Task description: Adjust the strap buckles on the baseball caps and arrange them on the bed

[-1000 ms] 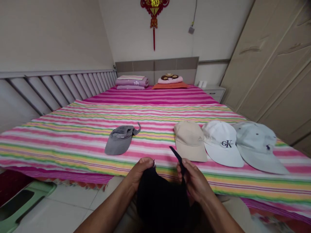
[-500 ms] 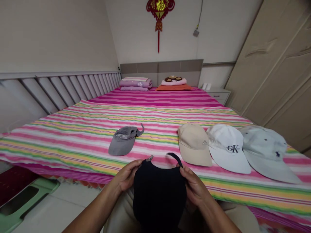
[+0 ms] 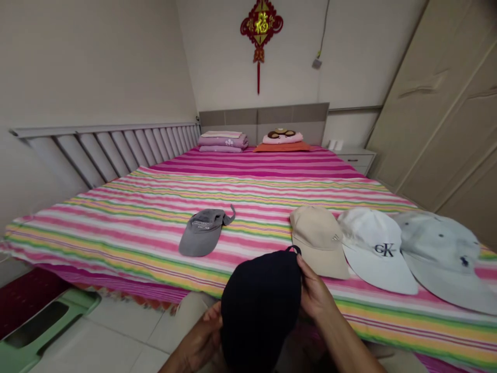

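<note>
A black cap (image 3: 262, 305) is held between my two hands, low in the middle of the view, its strap sticking up at the top right. My left hand (image 3: 204, 334) grips the cap's lower left edge. On the other side, my right hand (image 3: 315, 290) pinches the edge near the strap. A grey cap (image 3: 202, 232) lies on the striped bed to the left. Side by side on the right rest a beige cap (image 3: 320, 241), a white cap (image 3: 378, 248) with dark letters and a pale grey cap (image 3: 444, 254).
Folded purple bedding (image 3: 223, 142) and a pink and orange pile (image 3: 282, 142) lie by the headboard (image 3: 287, 116). A green stool (image 3: 50, 326) stands at the lower left. A railing (image 3: 128, 147) runs along the left side, and a nightstand (image 3: 355, 158) stands beyond the bed.
The black cap has turned and tilted, with its strap now at the top right. My left hand has moved down along its edge. The view has shifted slightly up and left.
</note>
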A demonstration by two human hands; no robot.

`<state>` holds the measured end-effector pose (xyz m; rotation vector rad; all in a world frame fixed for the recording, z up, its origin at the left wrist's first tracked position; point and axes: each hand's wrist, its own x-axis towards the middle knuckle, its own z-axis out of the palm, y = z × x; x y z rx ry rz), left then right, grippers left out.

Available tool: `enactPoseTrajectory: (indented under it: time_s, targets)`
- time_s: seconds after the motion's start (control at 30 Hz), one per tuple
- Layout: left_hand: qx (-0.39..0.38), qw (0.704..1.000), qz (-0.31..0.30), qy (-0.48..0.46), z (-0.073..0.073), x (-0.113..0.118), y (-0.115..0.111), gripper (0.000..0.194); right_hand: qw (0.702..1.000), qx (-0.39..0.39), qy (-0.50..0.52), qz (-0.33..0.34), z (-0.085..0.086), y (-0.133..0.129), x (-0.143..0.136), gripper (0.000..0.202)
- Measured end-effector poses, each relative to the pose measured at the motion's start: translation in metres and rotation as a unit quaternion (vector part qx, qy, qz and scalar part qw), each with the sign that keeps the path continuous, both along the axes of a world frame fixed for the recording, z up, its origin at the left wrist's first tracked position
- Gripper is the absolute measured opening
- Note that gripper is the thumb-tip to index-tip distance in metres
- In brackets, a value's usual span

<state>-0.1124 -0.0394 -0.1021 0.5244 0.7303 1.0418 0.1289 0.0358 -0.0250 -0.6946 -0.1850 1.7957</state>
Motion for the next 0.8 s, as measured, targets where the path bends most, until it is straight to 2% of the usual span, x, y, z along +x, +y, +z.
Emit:
enactPoseTrajectory:
  time_s: [0.07, 0.13, 0.23, 0.33, 0.4, 0.43, 0.5, 0.67, 0.73, 0.8]
  targets:
    - [0.042, 0.998, 0.054, 0.014, 0.009, -0.007, 0.016, 0.020, 0.999, 0.024, -0.028, 0.010, -0.006, 0.000, 0.002, 0.016]
    - [0.069, 0.993, 0.088, 0.034, 0.027, -0.021, 0.040, 0.022, 0.996, 0.030, -0.068, 0.041, -0.014, -0.003, 0.007, 0.022]
    - [0.118, 0.980, 0.151, 0.054, 0.070, -0.048, 0.083, 0.030, 0.991, 0.010, -0.099, 0.092, -0.029, -0.011, 0.016, 0.032]
    - [0.168, 0.959, 0.216, 0.076, 0.114, -0.076, 0.125, 0.031, 0.991, -0.005, -0.097, 0.095, -0.042, -0.022, 0.023, 0.033]
    - [0.155, 0.947, 0.260, 0.110, 0.131, -0.094, 0.146, 0.032, 0.991, -0.014, -0.098, 0.086, -0.049, -0.030, 0.025, 0.029]
    - [0.124, 0.942, 0.281, 0.138, 0.134, -0.102, 0.153, 0.033, 0.992, -0.018, -0.099, 0.082, -0.052, -0.033, 0.025, 0.027]
    - [0.084, 0.941, 0.283, 0.166, 0.128, -0.115, 0.161, 0.037, 0.991, -0.028, -0.102, 0.076, -0.056, -0.039, 0.027, 0.024]
    - [-0.007, 0.939, 0.267, 0.218, 0.087, -0.132, 0.159, 0.033, 0.991, -0.038, -0.111, 0.058, -0.059, -0.044, 0.038, 0.018]
    - [-0.015, 0.931, 0.281, 0.231, 0.077, -0.133, 0.158, 0.028, 0.992, -0.033, -0.111, 0.044, -0.058, -0.042, 0.046, 0.018]
    - [-0.015, 0.918, 0.312, 0.244, 0.074, -0.133, 0.159, 0.023, 0.992, -0.046, -0.120, 0.014, -0.055, -0.038, 0.053, 0.018]
